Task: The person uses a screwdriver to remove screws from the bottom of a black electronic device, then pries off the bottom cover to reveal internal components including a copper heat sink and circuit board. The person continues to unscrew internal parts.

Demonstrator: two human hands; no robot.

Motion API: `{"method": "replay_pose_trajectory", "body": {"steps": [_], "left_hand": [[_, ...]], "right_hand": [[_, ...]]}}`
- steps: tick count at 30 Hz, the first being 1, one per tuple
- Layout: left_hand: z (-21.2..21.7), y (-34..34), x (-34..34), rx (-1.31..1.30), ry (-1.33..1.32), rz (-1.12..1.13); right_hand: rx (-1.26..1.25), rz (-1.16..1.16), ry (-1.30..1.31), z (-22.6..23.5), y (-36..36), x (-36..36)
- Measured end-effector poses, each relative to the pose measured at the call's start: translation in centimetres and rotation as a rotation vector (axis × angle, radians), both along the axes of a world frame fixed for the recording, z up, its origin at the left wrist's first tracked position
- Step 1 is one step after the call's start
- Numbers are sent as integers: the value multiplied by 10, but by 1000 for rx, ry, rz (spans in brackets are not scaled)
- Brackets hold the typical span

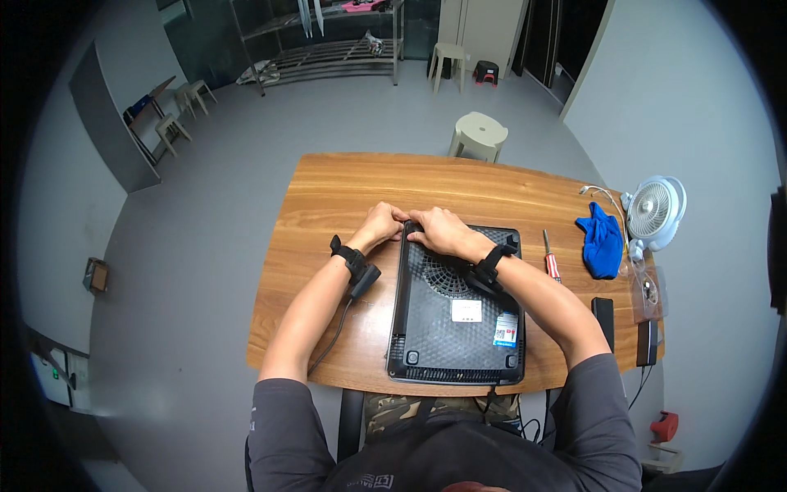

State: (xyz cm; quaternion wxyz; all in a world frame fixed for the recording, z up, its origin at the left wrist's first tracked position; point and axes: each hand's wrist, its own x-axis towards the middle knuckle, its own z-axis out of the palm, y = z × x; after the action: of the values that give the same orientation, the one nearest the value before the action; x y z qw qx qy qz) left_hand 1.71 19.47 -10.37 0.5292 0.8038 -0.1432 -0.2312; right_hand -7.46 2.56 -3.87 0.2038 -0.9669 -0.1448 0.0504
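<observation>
Grey floor surrounds a wooden table (344, 189) on which a flat black appliance (456, 316) lies upside down, its vented underside up, with a round fan grille and two stickers showing. Both hands meet at the far left corner of that appliance. The left hand (382, 223) sits just off the corner over the wood, fingers curled inward against the edge; whether it pinches anything small cannot be told. The right hand (439, 230) lies on the appliance's far edge, fingers bent down and pressing on the casing, touching the left hand's fingertips. Each wrist wears a black strap with a small device; a cable runs from the left one back toward the person.

Right of the appliance, just beside it, a screwdriver (550, 257) with a red handle lies on the wood. Farther right is a crumpled blue cloth (601, 240), and beyond it, at the table's right end, a small white fan (654, 209). Two black oblong objects lie near the right near corner. Beyond the table's far edge stands a pale round stool (479, 135).
</observation>
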Motion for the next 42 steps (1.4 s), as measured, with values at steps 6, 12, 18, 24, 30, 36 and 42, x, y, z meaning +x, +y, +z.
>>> {"method": "replay_pose_trajectory", "body": {"steps": [6, 12, 18, 24, 30, 36, 42], "left_hand": [[-8, -2, 7, -43, 99, -27], [-22, 6, 20, -70, 169, -79], [-13, 3, 16, -9, 114, -83], [-6, 5, 14, -3, 143, -103], [-5, 3, 21, 78, 128, -104], [6, 0, 15, 89, 151, -122], [15, 2, 20, 172, 11, -166]], "right_hand": [[-35, 14, -11, -8, -11, 11], [-14, -15, 11, 20, -79, 1], [-258, -424, 35, 22, -192, -64], [-386, -624, 266, 1, -214, -135], [-370, -653, 278, -13, -207, -155], [-152, -474, -31, 11, -206, -132], [-10, -253, -222, 91, -138, -71]]}}
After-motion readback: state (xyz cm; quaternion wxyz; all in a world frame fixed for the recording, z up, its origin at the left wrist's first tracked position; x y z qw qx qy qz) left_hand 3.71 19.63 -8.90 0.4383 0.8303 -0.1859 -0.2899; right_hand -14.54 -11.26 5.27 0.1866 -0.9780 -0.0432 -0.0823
